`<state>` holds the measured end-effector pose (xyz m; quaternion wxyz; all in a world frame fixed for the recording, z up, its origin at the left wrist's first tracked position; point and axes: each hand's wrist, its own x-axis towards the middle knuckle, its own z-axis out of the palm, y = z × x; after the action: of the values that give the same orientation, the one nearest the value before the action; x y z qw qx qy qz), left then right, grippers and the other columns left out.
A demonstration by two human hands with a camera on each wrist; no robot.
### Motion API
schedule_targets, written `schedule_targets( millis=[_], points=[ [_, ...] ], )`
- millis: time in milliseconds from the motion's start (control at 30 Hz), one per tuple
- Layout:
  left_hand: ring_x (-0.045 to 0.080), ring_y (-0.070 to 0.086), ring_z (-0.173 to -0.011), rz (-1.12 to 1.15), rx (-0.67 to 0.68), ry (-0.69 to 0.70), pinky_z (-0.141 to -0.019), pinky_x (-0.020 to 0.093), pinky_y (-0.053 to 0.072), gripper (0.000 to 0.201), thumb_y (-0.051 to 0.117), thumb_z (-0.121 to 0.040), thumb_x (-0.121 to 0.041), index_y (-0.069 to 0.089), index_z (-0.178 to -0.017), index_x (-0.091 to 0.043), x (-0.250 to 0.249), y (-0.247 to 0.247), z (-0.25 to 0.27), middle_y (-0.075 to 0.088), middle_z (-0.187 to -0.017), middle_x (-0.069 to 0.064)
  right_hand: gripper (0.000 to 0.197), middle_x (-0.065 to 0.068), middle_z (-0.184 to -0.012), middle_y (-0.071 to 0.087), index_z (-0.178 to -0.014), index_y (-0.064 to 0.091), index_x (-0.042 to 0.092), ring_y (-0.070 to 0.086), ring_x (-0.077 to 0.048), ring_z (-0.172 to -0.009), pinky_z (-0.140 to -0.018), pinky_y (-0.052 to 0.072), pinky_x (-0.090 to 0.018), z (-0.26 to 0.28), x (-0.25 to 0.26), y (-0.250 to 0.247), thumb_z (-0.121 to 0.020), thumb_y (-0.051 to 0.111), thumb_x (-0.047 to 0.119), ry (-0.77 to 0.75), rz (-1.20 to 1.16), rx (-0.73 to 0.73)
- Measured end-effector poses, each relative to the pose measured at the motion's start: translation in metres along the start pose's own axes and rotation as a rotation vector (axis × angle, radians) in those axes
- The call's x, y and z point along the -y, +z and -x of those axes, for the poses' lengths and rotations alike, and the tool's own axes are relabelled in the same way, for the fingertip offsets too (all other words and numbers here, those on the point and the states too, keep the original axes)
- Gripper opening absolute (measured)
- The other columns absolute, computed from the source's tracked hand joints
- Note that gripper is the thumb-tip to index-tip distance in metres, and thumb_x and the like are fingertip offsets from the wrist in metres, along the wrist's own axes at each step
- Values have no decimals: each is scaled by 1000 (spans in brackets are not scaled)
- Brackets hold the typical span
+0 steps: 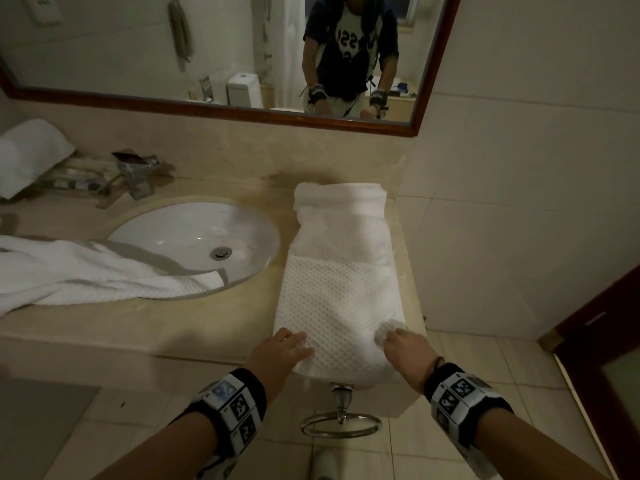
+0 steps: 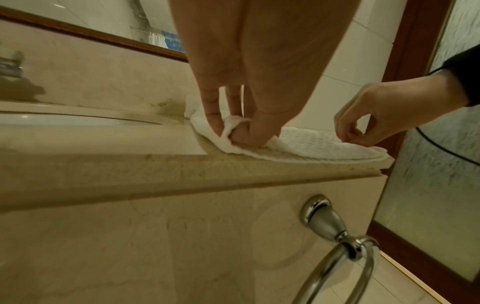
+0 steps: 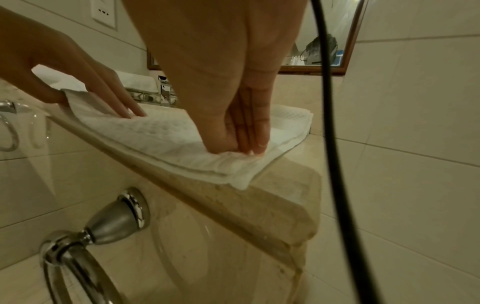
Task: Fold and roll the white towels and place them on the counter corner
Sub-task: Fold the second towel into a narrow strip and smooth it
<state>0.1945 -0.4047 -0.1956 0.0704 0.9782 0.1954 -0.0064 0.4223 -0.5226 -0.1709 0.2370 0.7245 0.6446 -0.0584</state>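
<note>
A white towel (image 1: 341,296) with a waffle weave lies folded into a long strip on the right end of the beige stone counter (image 1: 194,327), its near end hanging slightly over the front edge and its far end by the wall. The left hand (image 1: 284,349) pinches the near left corner, thumb curled under the lifted edge (clearest from the left wrist) with fingers on top. The right hand (image 1: 403,344) pinches the near right corner, where the cloth bunches into a small fold. A second white towel (image 1: 86,271) sprawls loosely over the oval white sink (image 1: 207,237). Below the counter edge hangs a chrome towel ring (image 1: 341,422). A wood-framed mirror (image 1: 221,57) spans the tiled wall.
</note>
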Motion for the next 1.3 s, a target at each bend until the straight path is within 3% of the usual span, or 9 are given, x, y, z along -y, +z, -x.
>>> schedule_targets(
  millis=[167,300,467,667,833,1000,1067,1167,1300],
  points=[
    [14,55,-90,38,-84,-48,-52,16,53,90,83,-12,-10,65,-97,-28,4,6,2,73,-95,0,19,-2,-57,58,-57,63,14,57,-13,-43,-31,42,-24,7,-2,12,-47,79,14,-48,-179,-192],
    [6,43,-86,122,17,-80,-52,15,49,86,81,-19,-36,44,-96,-32,3,1,9,67,-86,-10,51,5,-87,68,-87,61,24,64,-9,-64,-45,49,-20,25,19,20,-47,75,51,-153,-133,-220],
    [7,65,-65,76,28,-129,-51,13,47,82,85,-16,-24,56,-92,-30,3,-6,10,67,-78,-11,48,4,-63,65,-74,63,20,60,-9,-53,-40,41,-16,21,19,3,-33,88,24,-94,-157,-293],
    [20,56,-79,455,-16,-343,-67,23,42,37,55,-86,-16,51,-123,-19,6,-30,1,60,-90,8,31,-13,-112,64,-124,47,10,61,-26,-99,-66,31,-25,7,-9,-13,-96,40,23,17,-382,-254],
    [12,46,-75,660,-58,-432,-66,20,37,31,55,-81,-7,42,-103,-24,7,-24,-11,48,-100,4,39,3,-82,58,-87,51,23,62,-20,-67,-51,46,-25,0,-3,-7,-59,78,15,-83,-380,-329],
    [13,45,-82,511,-89,-429,-72,19,41,18,55,-83,-15,43,-89,-27,11,-16,-13,35,-95,-3,39,12,-82,66,-84,67,27,64,-5,-71,-65,57,-19,16,10,-6,-63,57,58,-226,-246,-261],
    [4,46,-74,446,-121,-317,-66,9,39,5,56,-83,-30,54,-79,-28,8,-18,-11,44,-92,-8,26,12,-78,68,-83,70,28,66,-5,-68,-63,56,-16,12,6,-7,-59,74,39,-232,-276,-340],
    [-1,55,-60,275,83,-244,-55,9,41,56,33,-73,-76,69,-65,-34,6,-27,-10,58,-74,-17,24,-1,-102,69,-107,65,19,65,-16,-96,-80,46,-21,-5,-1,-32,-84,60,21,-119,-455,-264],
    [17,60,-99,277,35,-217,-77,21,38,57,39,-84,-66,60,-115,-23,11,-30,-19,63,-102,-1,39,-13,-127,56,-133,38,13,53,-27,-113,-87,41,-31,-23,-3,-35,-95,43,19,-66,-532,-101]
  ],
)
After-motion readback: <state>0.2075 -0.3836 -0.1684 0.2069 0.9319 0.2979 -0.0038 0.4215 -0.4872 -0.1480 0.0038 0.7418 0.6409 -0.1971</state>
